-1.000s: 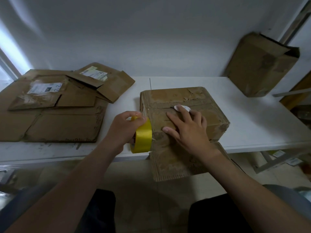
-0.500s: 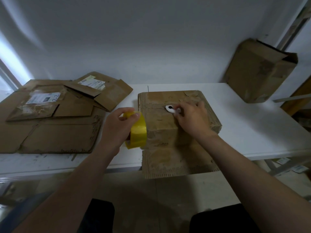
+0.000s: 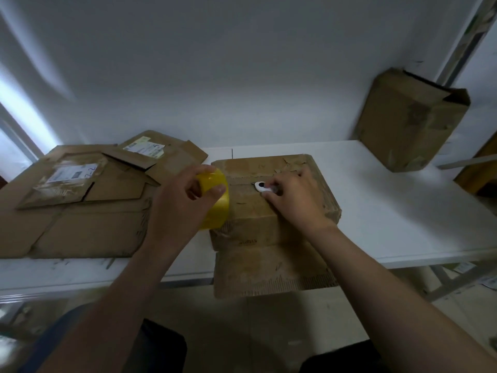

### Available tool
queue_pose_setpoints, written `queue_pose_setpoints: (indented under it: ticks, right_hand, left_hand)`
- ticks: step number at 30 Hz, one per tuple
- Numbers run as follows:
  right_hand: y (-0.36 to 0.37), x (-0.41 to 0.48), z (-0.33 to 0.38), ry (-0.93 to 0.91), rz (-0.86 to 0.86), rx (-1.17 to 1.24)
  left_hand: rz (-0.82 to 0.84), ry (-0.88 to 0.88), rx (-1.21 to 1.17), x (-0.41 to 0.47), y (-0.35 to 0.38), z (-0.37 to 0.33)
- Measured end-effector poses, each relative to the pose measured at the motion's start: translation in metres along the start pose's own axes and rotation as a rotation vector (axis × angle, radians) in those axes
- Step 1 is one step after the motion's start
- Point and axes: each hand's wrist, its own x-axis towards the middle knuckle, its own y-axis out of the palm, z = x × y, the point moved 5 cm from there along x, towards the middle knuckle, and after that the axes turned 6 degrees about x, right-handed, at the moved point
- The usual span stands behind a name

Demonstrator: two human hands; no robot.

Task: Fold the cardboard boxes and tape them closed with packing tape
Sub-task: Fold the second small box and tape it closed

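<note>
Mid-frame, left hand (image 3: 183, 208) grips yellow tape roll (image 3: 215, 201) beside the left edge of the cardboard box (image 3: 269, 230), higher than before; right hand (image 3: 295, 201) pinches a white cutter (image 3: 259, 186) on top.

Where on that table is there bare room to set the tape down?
Widest: white table between the middle box and the upright box. Also a strip behind the middle box. Left side is crowded with flattened cardboard.

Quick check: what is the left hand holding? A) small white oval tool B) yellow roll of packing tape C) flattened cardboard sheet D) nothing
B: the left hand grips the yellow roll of packing tape beside the brown cardboard box; the right hand pinches the small white oval tool.
</note>
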Motion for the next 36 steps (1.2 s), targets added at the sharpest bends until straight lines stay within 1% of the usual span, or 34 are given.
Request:
queue_pose_setpoints:
  ticks: [2, 5, 8, 10, 13, 17, 20, 23, 25, 26, 28, 29, 30, 31, 33, 35, 36]
  right_hand:
    - [-0.007, -0.001, -0.003, -0.004, -0.035, -0.003]
    - [-0.031, -0.007, -0.021, 0.007, -0.146, -0.055]
    - [-0.069, -0.016, -0.069, 0.117, -0.268, -0.117]
    - [-0.089, -0.026, -0.106, 0.205, -0.300, -0.168]
    - [-0.094, -0.047, -0.145, 0.327, -0.212, -0.280]
    - [-0.077, -0.065, -0.168, 0.431, -0.053, -0.298]
    - [-0.064, -0.069, -0.176, 0.483, 0.060, -0.277]
    - [-0.062, -0.062, -0.175, 0.507, 0.088, -0.297]
    - [-0.069, -0.053, -0.164, 0.469, 0.042, -0.329]
    - [-0.075, -0.048, -0.153, 0.419, -0.017, -0.342]
    - [-0.088, -0.039, -0.119, 0.256, -0.183, -0.308]
    - [-0.094, -0.037, -0.096, 0.157, -0.259, -0.252]
    - [-0.099, -0.035, -0.073, 0.061, -0.299, -0.177]
    - [-0.101, -0.032, -0.051, -0.026, -0.296, -0.084]
    - [-0.096, -0.029, -0.009, -0.152, -0.200, 0.146]
    - [-0.084, -0.027, 0.025, -0.185, -0.077, 0.342]
    - [-0.077, -0.026, 0.038, -0.180, -0.021, 0.395]
  left_hand:
    - [0.018, 0.028, 0.025, -0.003, 0.003, -0.005]
    - [0.023, 0.068, 0.061, 0.000, 0.012, -0.018]
    - [0.001, 0.111, 0.085, 0.007, 0.021, -0.030]
    - [0.009, 0.133, 0.090, 0.012, 0.030, -0.037]
    - [0.022, 0.181, 0.104, 0.016, 0.046, -0.045]
    - [0.021, 0.248, 0.152, 0.017, 0.058, -0.049]
    - [0.015, 0.222, 0.125, 0.018, 0.057, -0.047]
    - [0.027, 0.186, 0.064, 0.020, 0.052, -0.042]
    - [0.025, 0.165, 0.021, 0.022, 0.047, -0.037]
    - [0.022, 0.158, 0.011, 0.022, 0.044, -0.035]
    - [0.033, 0.158, 0.006, 0.020, 0.039, -0.032]
    - [0.041, 0.166, -0.001, 0.019, 0.037, -0.032]
    - [0.049, 0.174, -0.019, 0.016, 0.035, -0.032]
    - [0.056, 0.176, -0.050, 0.014, 0.034, -0.032]
    - [0.078, 0.166, -0.124, 0.010, 0.030, -0.029]
    - [0.098, 0.160, -0.159, 0.004, 0.024, -0.027]
    - [0.101, 0.170, -0.163, 0.001, 0.021, -0.027]
